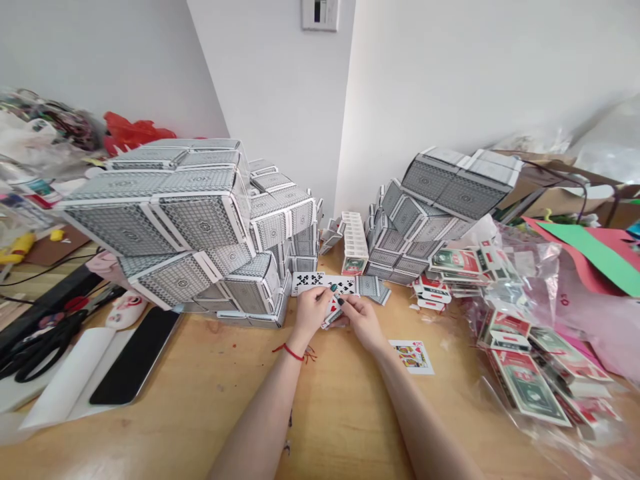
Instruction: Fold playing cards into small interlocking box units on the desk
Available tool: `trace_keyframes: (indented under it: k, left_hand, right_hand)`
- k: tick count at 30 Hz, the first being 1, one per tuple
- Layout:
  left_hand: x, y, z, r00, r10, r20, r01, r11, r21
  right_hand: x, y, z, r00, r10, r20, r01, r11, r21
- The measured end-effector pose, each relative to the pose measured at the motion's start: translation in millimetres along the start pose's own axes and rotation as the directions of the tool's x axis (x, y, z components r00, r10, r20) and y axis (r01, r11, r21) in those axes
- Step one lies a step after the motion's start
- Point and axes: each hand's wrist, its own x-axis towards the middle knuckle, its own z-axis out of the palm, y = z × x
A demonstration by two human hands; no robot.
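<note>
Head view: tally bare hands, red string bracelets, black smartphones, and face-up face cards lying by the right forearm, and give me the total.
Bare hands: 2 (left hand, right hand)
Red string bracelet: 1
Black smartphone: 1
Face card by the right forearm: 1
Total: 5

The playing cards [306, 280] look smooth, the wooden tabletop [190, 420] faintly glossy.

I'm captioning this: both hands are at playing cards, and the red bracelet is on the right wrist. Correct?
Not quite: the head view shows the red bracelet on the wrist of the left hand, not the right hand. Both are at playing cards.
</note>
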Motion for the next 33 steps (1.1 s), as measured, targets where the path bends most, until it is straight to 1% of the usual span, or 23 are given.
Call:
trace_keyframes:
  k: [2,5,7,9,11,14,16,18,19,22,24,27,31,33]
  left_hand:
    - [0.0,1.2,0.9,0.999,-0.019,-0.037,0.017,0.998,-0.053]
    - [1.0,1.5,1.1,0.995,-0.058,-0.078,0.046,0.987,-0.152]
    - [1.8,0.6,0.1,0.993,-0.070,-0.092,0.053,0.982,-0.180]
    - [2.1,-0.6,-1.2,0.992,-0.076,-0.099,0.060,0.987,-0.151]
    - [1.4,-1.5,-1.7,0.994,-0.066,-0.087,0.057,0.994,-0.096]
    - [-0.6,-2.1,-0.2,0.999,-0.027,-0.021,0.026,0.998,-0.055]
    - [-1.5,-1.9,1.9,1.000,-0.014,0.027,0.016,0.998,-0.065]
    - [-1.8,-1.4,4.3,0.998,-0.031,0.046,0.035,0.996,-0.088]
    - [-1.7,-1.1,5.4,0.998,-0.048,0.044,0.052,0.993,-0.103]
    - [-0.8,0.2,8.2,0.995,-0.099,-0.009,0.096,0.981,-0.166]
    - [-0.4,0.8,9.4,0.994,-0.106,-0.032,0.098,0.978,-0.182]
    - [-1.4,1.0,10.4,0.997,-0.073,-0.010,0.071,0.991,-0.113]
    - [-4.8,0.3,11.6,1.000,-0.005,0.019,0.005,1.000,0.005]
    - [-6.3,0.2,12.0,0.999,0.038,0.028,-0.039,0.999,0.020]
  right_hand:
    - [0.9,0.7,0.6,0.998,-0.051,-0.028,0.050,0.998,-0.031]
    - [2.9,1.6,-0.4,0.988,-0.135,-0.077,0.134,0.991,-0.021]
    - [4.3,2.4,-2.0,0.980,-0.166,-0.108,0.165,0.986,-0.023]
    - [5.4,2.8,-3.8,0.971,-0.189,-0.145,0.178,0.980,-0.090]
    - [5.6,2.2,-5.5,0.951,-0.237,-0.197,0.195,0.958,-0.210]
    - [5.0,-0.5,-8.4,0.914,-0.321,-0.247,0.225,0.909,-0.351]
    - [5.1,-2.0,-10.8,0.912,-0.331,-0.243,0.224,0.897,-0.381]
    - [6.1,-2.0,-13.6,0.922,-0.310,-0.233,0.207,0.901,-0.380]
    - [6.8,-1.4,-14.8,0.922,-0.303,-0.240,0.201,0.906,-0.371]
    - [8.1,1.6,-16.8,0.910,-0.305,-0.281,0.202,0.918,-0.341]
    - [7.6,3.4,-16.4,0.906,-0.318,-0.277,0.214,0.913,-0.349]
    - [5.9,4.7,-14.6,0.905,-0.359,-0.230,0.238,0.873,-0.426]
    - [5.2,4.6,-13.9,0.870,-0.436,-0.232,0.271,0.814,-0.513]
    - [5.6,4.5,-14.4,0.867,-0.446,-0.223,0.273,0.799,-0.536]
